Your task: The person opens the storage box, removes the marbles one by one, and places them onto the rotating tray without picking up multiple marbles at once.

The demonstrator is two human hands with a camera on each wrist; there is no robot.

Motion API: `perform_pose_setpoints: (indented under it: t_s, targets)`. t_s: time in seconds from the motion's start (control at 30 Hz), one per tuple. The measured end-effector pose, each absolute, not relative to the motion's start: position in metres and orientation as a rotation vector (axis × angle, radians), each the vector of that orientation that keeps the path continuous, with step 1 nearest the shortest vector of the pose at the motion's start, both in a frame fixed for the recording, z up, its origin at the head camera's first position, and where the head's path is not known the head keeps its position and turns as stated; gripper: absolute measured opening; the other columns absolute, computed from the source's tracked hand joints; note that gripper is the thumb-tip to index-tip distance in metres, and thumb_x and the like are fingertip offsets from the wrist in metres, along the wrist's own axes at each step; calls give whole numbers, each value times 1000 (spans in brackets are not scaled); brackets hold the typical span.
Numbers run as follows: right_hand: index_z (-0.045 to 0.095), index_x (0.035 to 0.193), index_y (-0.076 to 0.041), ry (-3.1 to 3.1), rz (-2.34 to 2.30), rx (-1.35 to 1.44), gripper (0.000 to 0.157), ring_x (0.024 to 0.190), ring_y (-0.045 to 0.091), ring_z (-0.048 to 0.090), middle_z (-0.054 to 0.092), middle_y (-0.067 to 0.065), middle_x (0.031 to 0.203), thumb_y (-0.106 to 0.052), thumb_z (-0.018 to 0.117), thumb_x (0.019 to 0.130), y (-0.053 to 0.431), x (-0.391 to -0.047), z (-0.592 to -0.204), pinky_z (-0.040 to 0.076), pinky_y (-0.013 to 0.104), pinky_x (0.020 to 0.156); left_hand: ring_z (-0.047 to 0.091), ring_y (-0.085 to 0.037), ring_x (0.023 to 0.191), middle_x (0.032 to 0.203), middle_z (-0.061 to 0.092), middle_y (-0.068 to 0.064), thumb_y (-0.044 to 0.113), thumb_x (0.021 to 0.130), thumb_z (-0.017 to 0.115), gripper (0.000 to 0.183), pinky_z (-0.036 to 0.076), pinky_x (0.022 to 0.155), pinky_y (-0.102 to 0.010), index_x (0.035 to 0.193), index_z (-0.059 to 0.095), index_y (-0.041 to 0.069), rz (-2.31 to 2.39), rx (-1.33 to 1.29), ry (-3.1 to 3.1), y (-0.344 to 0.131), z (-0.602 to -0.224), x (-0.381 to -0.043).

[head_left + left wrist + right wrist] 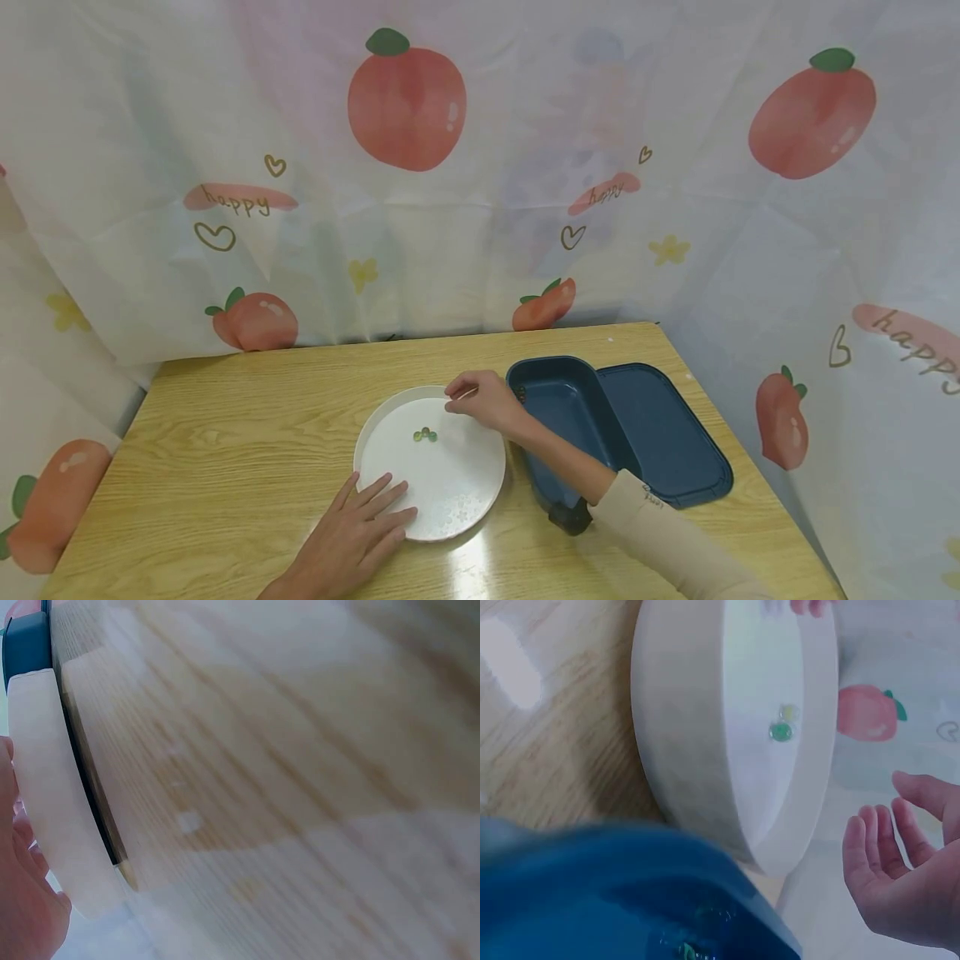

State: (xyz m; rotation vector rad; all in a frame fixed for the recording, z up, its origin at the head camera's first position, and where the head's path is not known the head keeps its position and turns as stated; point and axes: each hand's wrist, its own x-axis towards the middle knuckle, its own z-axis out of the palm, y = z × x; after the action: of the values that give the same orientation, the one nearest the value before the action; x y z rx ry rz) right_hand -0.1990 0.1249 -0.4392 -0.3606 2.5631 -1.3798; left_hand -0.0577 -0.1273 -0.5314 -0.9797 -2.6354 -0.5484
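A round white tray (450,508) with a raised rim lies on the table. Three small glass marbles (425,436) sit together inside it; in the right wrist view a green marble (781,732) shows clearly. My left hand (348,533) rests with spread fingers on the tray's near left edge. Over the tray's far right rim hangs my right hand (483,402). Its fingers bend loosely and its thumb stands apart, with nothing visible between them. Right of the tray stands a deep blue box (570,446), holding a few dark marbles (521,393) in its far left corner.
A flat blue lid (660,429) lies against the box's right side. A black clip-like part (570,517) sits at the box's near end. Behind the wooden table (225,442) hangs a white curtain (480,225) with fruit prints.
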Motion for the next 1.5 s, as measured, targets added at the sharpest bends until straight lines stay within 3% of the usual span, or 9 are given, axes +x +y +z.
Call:
perform_pose_setpoints:
  t_s: [0.33,0.57,0.8,1.1,1.27,1.5]
  targets:
    - [71,108,1,2400,-1600,-295,20,93,19,67,72,7,97,-6,73,90,153,-211,-433,56,36,85,48,-23,135,139,60,2,32,100,61,27,23,111,-55,123,73,28,-565,-985,-2609,-127,-532,-58]
    - [69,114,2,2385,-1629,-240,25,100,29,66,71,10,104,-10,71,93,181,-223,-432,53,50,88,47,-23,135,139,60,2,32,99,61,27,20,112,-53,123,73,28,-572,-987,-2595,-128,-533,-58]
    - [66,119,4,2387,-1621,-190,28,103,29,65,69,15,110,-10,69,95,205,-234,-433,52,48,94,48,-22,135,138,60,2,33,99,61,26,15,115,-48,122,73,29,-553,-987,-2587,-128,-534,-59]
    - [65,117,8,2393,-1587,-109,27,106,32,65,66,20,115,-6,69,94,226,-245,-442,51,48,96,48,-22,135,139,60,3,33,100,61,27,23,111,-55,123,73,29,-561,-983,-2604,-128,-535,-58]
    - [67,115,7,2422,-1511,-99,25,105,31,65,67,18,115,-6,69,94,231,-250,-447,53,45,94,48,-22,135,139,60,2,33,100,60,27,23,110,-56,123,73,28,-569,-985,-2606,-128,-534,-58]
    - [68,115,7,2467,-1415,-107,24,108,35,63,63,22,124,-4,68,94,239,-255,-452,50,50,96,48,-23,135,139,60,2,33,100,60,27,20,112,-53,122,73,28,-568,-987,-2599,-128,-533,-59]
